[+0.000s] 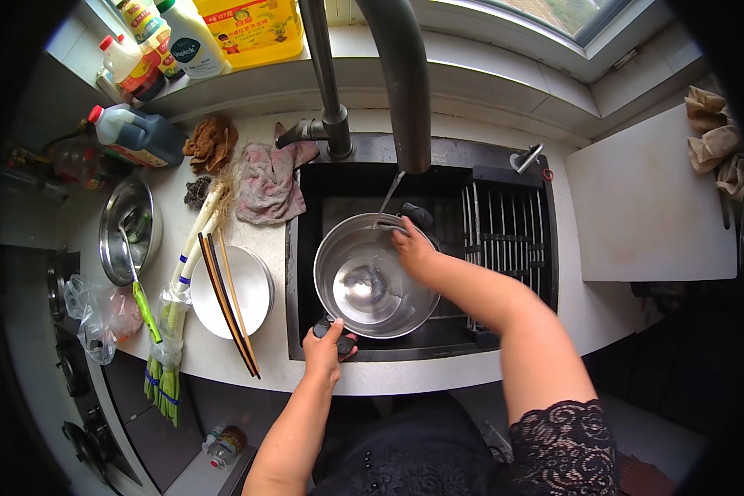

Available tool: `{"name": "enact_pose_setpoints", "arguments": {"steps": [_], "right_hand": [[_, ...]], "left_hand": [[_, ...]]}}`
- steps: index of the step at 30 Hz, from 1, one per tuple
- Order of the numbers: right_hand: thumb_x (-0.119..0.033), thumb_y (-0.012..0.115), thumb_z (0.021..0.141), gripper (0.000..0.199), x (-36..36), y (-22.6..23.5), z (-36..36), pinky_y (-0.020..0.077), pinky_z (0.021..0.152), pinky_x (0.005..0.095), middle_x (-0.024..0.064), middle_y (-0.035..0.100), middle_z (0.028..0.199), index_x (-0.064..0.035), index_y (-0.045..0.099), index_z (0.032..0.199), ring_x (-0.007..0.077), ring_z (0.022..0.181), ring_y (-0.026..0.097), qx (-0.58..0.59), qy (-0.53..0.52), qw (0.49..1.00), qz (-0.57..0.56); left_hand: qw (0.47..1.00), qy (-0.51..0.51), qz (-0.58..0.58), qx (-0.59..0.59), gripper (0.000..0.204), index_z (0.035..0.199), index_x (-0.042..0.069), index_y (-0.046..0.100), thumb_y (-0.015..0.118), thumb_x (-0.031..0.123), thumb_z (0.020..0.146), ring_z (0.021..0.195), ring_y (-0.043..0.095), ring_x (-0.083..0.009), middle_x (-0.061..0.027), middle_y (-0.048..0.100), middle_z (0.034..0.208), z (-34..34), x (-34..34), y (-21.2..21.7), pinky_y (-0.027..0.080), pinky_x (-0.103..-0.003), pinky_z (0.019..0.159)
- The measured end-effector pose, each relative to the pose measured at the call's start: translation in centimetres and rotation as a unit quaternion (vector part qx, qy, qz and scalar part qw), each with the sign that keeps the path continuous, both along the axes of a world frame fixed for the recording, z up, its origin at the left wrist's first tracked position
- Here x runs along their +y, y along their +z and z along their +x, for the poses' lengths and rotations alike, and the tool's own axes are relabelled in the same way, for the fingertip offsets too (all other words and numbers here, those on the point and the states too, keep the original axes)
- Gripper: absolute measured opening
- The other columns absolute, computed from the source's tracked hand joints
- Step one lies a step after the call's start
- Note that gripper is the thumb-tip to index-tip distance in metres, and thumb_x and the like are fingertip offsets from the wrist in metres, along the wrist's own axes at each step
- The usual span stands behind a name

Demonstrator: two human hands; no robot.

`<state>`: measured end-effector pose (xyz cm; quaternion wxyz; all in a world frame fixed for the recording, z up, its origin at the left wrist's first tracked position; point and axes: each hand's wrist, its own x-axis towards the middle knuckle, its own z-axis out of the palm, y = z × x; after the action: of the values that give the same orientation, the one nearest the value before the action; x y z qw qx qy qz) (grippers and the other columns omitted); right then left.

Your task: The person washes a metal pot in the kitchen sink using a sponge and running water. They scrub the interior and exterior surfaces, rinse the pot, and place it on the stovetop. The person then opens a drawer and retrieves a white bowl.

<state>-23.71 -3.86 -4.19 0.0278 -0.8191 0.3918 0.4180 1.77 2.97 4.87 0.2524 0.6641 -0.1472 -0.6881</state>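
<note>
A steel pot (364,285) with two black handles sits tilted in the dark sink (455,186), a little water showing on its shiny bottom. My left hand (322,347) is closed around the near handle. At the far inner rim is my right hand (412,248), its fingers bent over a small greyish piece that I cannot make out. The far handle (417,215) stands just beyond those fingers. A thin stream of water (391,192) falls from the faucet (405,107) toward that rim.
A drying rack (508,240) fills the sink's right side. Left of the sink are a rag (269,183), white bowl (252,289), chopsticks (223,302), scallions (192,248) and a steel bowl (145,219) with a spoon. A white board (653,198) stands right. Bottles (194,50) line the sill.
</note>
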Motion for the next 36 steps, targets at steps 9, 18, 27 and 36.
{"name": "enact_pose_setpoints", "arguments": {"steps": [9, 18, 27, 36], "right_hand": [[-0.030, 0.043, 0.089, 0.038, 1.3, -8.1, 4.0, 0.0187, 0.105, 0.0555, 0.0003, 0.053, 0.131, -0.0151, 0.064, 0.117, 0.0283, 0.130, 0.036, -0.016, -0.001, 0.997, -0.076], [-0.014, 0.064, 0.068, 0.035, 4.4, -0.7, 8.4, 0.0448, 0.072, 0.0325, 0.0059, 0.065, 0.083, -0.0048, 0.066, 0.102, 0.0173, 0.077, 0.057, -0.408, -0.447, 0.693, 0.392], [-0.067, 0.057, 0.073, 0.067, 6.3, 13.3, 2.7, 0.0437, 0.088, 0.0412, 0.0189, 0.066, 0.091, -0.0044, 0.066, 0.095, 0.0369, 0.092, 0.062, -0.341, -0.313, 0.875, 0.145], [-0.059, 0.069, 0.067, 0.060, 2.2, 20.6, -1.2, 0.0416, 0.049, 0.0412, 0.0134, 0.051, 0.051, -0.0064, 0.046, 0.051, 0.0356, 0.053, 0.055, -0.503, -0.120, 0.841, -0.157]], "left_hand": [[0.999, -0.029, -0.015, 0.001, 0.024, 0.096, 0.002, 0.052, 0.067, 0.015, 0.084, 0.069, 0.064, -0.0191, -0.0099, 0.060, 0.085, 0.1, 0.1, -0.5, 0.055, -0.030, 0.050], [1.000, -0.010, -0.005, 0.003, 0.022, 0.097, 0.004, 0.053, 0.067, 0.015, 0.084, 0.067, 0.063, -0.0188, -0.0086, 0.061, 0.085, 0.1, 0.2, -0.7, 0.054, -0.032, 0.049], [0.983, 0.023, 0.083, 0.164, 0.017, 0.098, 0.000, 0.054, 0.057, 0.012, 0.087, 0.077, 0.064, -0.0247, -0.0137, 0.061, 0.089, 0.1, -2.5, 0.1, 0.056, -0.038, 0.058], [0.932, 0.096, 0.189, 0.294, 0.019, 0.089, -0.004, 0.055, 0.058, 0.015, 0.085, 0.076, 0.067, -0.0301, -0.0183, 0.064, 0.085, -0.2, -3.1, 5.1, 0.060, -0.033, 0.058]]}}
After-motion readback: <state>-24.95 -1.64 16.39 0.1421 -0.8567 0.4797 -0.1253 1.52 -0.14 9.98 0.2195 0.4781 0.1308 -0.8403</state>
